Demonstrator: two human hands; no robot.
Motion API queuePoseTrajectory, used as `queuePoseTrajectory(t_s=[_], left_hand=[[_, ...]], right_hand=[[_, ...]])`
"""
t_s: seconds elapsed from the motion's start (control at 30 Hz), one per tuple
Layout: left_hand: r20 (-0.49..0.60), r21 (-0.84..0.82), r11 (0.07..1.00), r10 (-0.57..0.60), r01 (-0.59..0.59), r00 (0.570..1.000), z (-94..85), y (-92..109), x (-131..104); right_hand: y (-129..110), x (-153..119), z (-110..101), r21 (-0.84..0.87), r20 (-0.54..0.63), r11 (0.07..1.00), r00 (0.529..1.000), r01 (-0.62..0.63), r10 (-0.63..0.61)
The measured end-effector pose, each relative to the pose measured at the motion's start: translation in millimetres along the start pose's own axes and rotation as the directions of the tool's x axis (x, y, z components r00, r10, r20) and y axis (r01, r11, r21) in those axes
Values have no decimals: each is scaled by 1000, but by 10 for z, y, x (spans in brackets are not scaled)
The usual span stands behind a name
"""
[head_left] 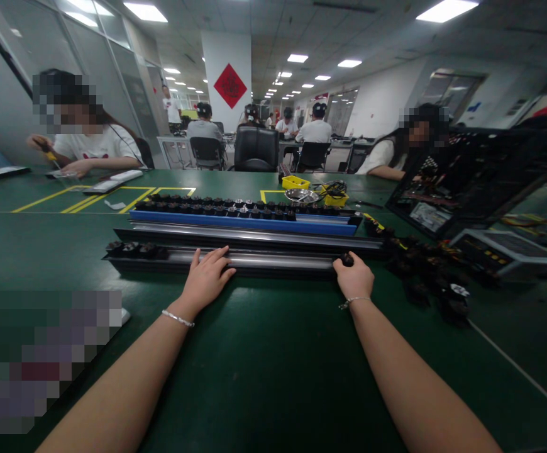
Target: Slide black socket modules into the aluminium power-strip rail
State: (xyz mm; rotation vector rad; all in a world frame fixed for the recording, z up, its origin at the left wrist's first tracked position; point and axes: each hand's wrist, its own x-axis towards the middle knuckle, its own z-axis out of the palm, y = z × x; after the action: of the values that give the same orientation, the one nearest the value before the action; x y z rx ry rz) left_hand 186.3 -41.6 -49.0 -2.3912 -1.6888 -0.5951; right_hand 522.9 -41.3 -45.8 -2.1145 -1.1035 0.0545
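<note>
A long black rail with a shiny metal channel [278, 260] lies across the green table, with several small black parts [134, 250] in its left end. My left hand [209, 277] rests on this rail left of its middle, fingers spread, holding nothing. At the rail's right end my right hand [354, 277] grips a small black part [347, 259] between thumb and fingers. Behind lie a second rail [249, 235] and a blue rail [240, 223] with rows of black parts [217, 206] along it.
Black parts [424, 270] lie piled at the right beside a metal box [513, 251] and a large black frame [471, 176]. A metal bowl [302, 196] and yellow trays [295, 182] stand at the back. People sit across the table at left and right.
</note>
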Motion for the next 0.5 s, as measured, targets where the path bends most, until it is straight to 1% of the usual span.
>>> queuePoseTrajectory(t_s=[0.3,0.5], left_hand=[[-1,-13,1000,-5,5,1000,10,-3,1],[4,-6,1000,-5,5,1000,19,-13,4]], right_hand=[[47,31,35,53,-38,999,999,0,2],[27,35,11,70,-21,997,999,-31,32]])
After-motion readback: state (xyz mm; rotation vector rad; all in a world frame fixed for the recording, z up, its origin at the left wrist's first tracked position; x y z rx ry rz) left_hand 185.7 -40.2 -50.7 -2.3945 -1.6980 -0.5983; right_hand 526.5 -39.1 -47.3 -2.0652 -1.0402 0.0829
